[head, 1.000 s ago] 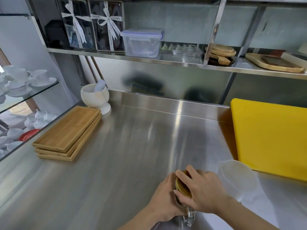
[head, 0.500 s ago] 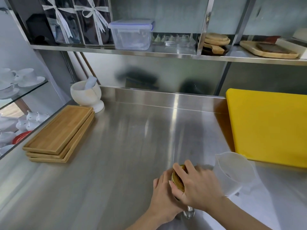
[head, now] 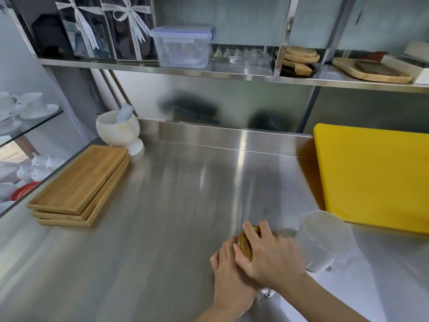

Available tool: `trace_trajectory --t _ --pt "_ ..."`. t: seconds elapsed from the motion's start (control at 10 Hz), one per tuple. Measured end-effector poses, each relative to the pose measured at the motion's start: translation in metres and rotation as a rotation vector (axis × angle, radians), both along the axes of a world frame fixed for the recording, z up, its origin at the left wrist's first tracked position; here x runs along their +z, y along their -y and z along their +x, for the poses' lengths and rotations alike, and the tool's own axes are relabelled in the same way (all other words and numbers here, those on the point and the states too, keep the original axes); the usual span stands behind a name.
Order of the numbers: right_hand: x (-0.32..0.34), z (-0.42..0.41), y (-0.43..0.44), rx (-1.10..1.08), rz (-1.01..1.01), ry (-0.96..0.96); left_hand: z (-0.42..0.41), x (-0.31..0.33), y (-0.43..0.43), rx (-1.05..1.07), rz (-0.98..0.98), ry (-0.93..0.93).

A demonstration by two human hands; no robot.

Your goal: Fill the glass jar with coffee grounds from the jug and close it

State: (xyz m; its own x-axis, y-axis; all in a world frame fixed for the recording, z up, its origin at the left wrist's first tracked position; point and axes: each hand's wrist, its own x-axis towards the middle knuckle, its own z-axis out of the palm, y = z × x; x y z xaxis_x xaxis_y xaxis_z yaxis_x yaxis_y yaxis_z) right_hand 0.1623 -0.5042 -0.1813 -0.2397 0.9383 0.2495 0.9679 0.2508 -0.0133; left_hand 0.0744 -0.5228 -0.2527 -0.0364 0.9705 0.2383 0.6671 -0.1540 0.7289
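Note:
A glass jar (head: 267, 292) stands on the steel counter near the front edge, almost wholly hidden by my hands; only its clear base shows. My left hand (head: 228, 278) wraps the jar's body. My right hand (head: 271, 255) grips the gold metal lid (head: 245, 243) on top of the jar, fingers curled over its rim. A translucent white plastic jug (head: 325, 240) stands just right of my hands, and no grounds show inside it. The jar's contents are hidden.
A yellow cutting board (head: 373, 175) lies at the right. Stacked wooden trays (head: 79, 187) and a white mortar with pestle (head: 118, 129) sit at the left. A steel shelf (head: 232, 75) overhead holds a plastic box, gift boxes and wooden boards. White cups fill glass shelves at far left.
The view has tilted and shifted, so everything sits lower in frame. My right hand has turned slightly on the gold lid; both hands stay on the jar.

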Motion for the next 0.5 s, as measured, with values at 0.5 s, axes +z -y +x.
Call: trace_trajectory --t 0.5 --pt "0.059 0.009 0.004 -0.051 -0.301 -0.049 -0.087 0.096 -0.029 -0.092 -0.318 -0.311"
